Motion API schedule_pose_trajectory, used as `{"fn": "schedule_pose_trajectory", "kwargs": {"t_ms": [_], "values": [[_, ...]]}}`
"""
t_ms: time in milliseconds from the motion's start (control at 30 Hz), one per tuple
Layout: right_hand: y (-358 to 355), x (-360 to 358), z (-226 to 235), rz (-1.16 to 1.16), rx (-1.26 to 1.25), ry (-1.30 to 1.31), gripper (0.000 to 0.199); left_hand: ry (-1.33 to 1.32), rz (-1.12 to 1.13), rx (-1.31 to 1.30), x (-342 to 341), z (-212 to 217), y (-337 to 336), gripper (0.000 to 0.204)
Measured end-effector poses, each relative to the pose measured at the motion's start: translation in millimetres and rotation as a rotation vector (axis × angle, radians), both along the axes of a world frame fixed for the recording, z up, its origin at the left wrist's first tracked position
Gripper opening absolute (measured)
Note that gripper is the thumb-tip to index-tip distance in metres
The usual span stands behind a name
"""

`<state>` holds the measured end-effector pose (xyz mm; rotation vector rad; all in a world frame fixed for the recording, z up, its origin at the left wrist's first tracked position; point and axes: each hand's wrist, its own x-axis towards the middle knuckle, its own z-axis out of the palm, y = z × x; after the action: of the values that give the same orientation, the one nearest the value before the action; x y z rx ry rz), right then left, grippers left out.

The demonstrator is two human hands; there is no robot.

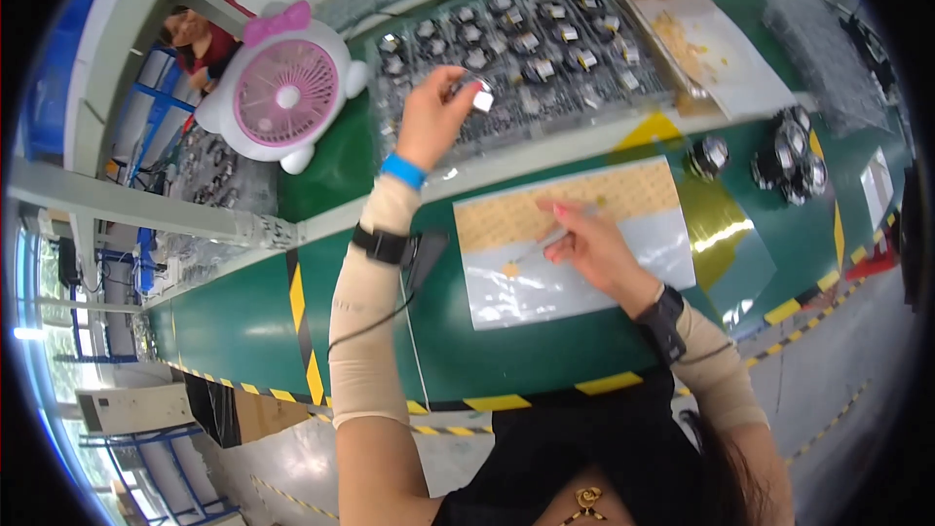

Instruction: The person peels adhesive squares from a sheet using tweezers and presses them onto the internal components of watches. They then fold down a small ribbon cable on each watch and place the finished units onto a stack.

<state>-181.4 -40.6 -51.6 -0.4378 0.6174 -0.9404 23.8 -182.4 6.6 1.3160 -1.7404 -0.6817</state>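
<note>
My left hand (431, 117) is raised over the near left part of a clear plastic tray (429, 141). Thumb and fingers pinch a small round silver part with a white square face (483, 100). Several similar black and silver round parts (539, 68) sit in rows in the tray, many with white or yellow tabs. My right hand (596, 251) is closed around a thin, pale tool that looks like tweezers (538, 249). It hovers over a white sheet (545, 297) with a tan sticker strip (623, 191) along its far half. One small tan piece (510, 271) lies near the tool's tip.
A pink and white fan (288, 97) stands left of the tray. Right of the sheet are a loose round part (708, 156), a cluster of parts (791, 161) and yellow transparent film (716, 234). A carton with white paper (726, 68) lies behind. Another person (200, 44) is far left.
</note>
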Motion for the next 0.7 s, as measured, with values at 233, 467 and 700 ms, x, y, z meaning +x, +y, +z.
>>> {"fn": "schedule_pose_trajectory", "kwargs": {"t_ms": [233, 467, 700], "values": [[3, 10, 10, 0.182, -0.042, -0.024, 0.026, -0.146, -0.258, -0.157, -28, -8, 139, 0.026], [15, 14, 4, 0.317, 0.035, -0.019, 0.022, 0.129, -0.240, 0.059, -25, -23, 175, 0.034], [18, 14, -11, 0.367, 0.117, -0.182, 0.018, 0.031, -0.308, -0.164, -30, -25, 176, 0.031]]}}
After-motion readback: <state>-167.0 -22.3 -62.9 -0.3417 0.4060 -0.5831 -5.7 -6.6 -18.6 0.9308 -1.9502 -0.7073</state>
